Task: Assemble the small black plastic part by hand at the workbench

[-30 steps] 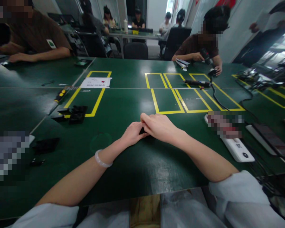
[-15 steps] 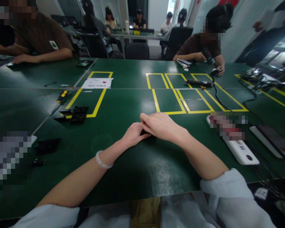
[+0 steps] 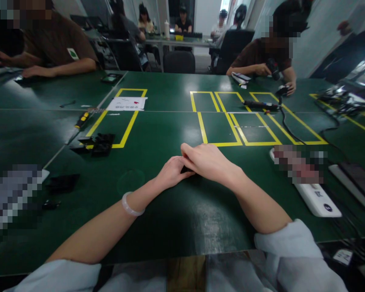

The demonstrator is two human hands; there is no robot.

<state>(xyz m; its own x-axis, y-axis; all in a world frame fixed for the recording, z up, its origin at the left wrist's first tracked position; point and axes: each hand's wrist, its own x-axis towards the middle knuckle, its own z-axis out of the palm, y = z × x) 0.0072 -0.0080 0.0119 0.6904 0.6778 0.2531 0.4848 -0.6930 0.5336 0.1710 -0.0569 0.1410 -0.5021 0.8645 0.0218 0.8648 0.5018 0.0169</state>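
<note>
My left hand (image 3: 172,171) and my right hand (image 3: 208,160) rest together just above the green tabletop (image 3: 167,227), in front of me. The right hand lies over the left one's fingertips, its fingers curled down around them. My left fingers are closed and partly hidden beneath, with the thumb stretched along below. No object shows in either hand. A pale bracelet (image 3: 133,204) circles my left wrist. Nearest beyond the hands are yellow tape outlines (image 3: 225,144) on the table.
To the left lie a black bracket-like part (image 3: 101,144), a yellow-and-black handled tool (image 3: 82,119) and a paper label (image 3: 127,104). On the right are a white power bank (image 3: 322,202), a phone-like device (image 3: 357,184) and a corded black tool (image 3: 261,106). Co-workers (image 3: 261,61) sit across.
The view has turned slightly, so the table items on the right appear farther right. My hands keep the same joined pose.
</note>
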